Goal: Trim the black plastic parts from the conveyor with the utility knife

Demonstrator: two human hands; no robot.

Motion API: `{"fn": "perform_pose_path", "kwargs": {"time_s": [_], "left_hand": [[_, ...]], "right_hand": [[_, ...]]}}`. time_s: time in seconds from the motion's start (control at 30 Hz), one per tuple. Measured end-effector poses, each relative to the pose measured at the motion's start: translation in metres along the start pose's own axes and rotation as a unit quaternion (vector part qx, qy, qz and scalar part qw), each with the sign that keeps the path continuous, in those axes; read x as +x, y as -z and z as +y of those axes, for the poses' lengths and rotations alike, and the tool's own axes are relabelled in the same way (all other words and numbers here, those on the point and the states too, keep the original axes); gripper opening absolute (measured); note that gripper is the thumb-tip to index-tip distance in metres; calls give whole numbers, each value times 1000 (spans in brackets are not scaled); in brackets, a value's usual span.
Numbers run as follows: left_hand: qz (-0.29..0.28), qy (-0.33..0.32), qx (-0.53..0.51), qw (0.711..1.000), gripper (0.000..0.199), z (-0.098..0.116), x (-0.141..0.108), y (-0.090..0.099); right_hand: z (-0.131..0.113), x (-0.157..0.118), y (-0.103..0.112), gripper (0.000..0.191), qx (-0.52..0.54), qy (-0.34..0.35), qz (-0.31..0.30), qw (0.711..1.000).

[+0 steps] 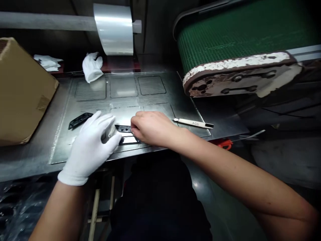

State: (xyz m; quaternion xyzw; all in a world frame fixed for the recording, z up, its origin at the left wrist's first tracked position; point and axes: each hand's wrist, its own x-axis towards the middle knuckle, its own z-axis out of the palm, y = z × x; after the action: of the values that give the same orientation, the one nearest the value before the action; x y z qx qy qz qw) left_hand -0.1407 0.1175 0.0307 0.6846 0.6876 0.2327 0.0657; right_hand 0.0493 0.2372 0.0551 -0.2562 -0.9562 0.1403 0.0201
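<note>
My left hand (91,147) wears a white knit glove and rests low over the work sheet. Its thumb and fingers are apart, close to the left end of a slim black plastic part (122,128). My bare right hand (151,129) has its fingers curled over that part's right end, which is hidden beneath them. Just below it, a second flat piece with a dark edge and a bright face (129,139) lies near the left thumb. Another black plastic part (79,120) sits left of the gloved fingers. A white-handled knife marked A06 (194,123) lies right of my right hand.
The clear sheet (122,87) with cut rectangular outlines covers the metal table. A cardboard box (25,93) stands at left. Behind are a roll of clear film (114,30) and a loose white glove (92,67). A green belt conveyor (233,36) overhangs the right; orange handles (225,144) show below.
</note>
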Motion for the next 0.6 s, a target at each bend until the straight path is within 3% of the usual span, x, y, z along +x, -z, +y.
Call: {"fn": "perform_pose_path", "kwargs": {"time_s": [0.2, 0.37, 0.6], "left_hand": [[-9, -26, 2, 1000, 24, 5, 8, 3], [-10, -27, 13, 999, 42, 0, 5, -2], [9, 16, 3, 1000, 59, -5, 3, -5]], "right_hand": [[4, 9, -5, 24, -1, 9, -17, 1000], [3, 12, -4, 18, 18, 10, -26, 999], [13, 8, 11, 15, 42, -14, 19, 999]]}}
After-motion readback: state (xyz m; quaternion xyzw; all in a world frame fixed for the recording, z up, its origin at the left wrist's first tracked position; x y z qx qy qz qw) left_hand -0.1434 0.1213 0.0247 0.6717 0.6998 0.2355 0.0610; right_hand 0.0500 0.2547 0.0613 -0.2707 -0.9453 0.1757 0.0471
